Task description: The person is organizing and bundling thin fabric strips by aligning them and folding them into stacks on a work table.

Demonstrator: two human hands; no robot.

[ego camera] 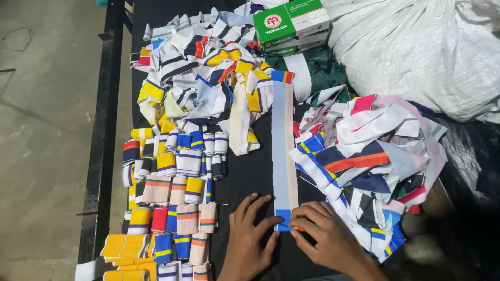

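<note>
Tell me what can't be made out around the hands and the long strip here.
- Near end of the long pale strip: head view, covered by the left hand and right hand.
- Yellow folded pieces: cut off by the bottom edge.
- Right of the table: too dark.

Green box (pixel 290 21), white sack (pixel 416 47)
</note>
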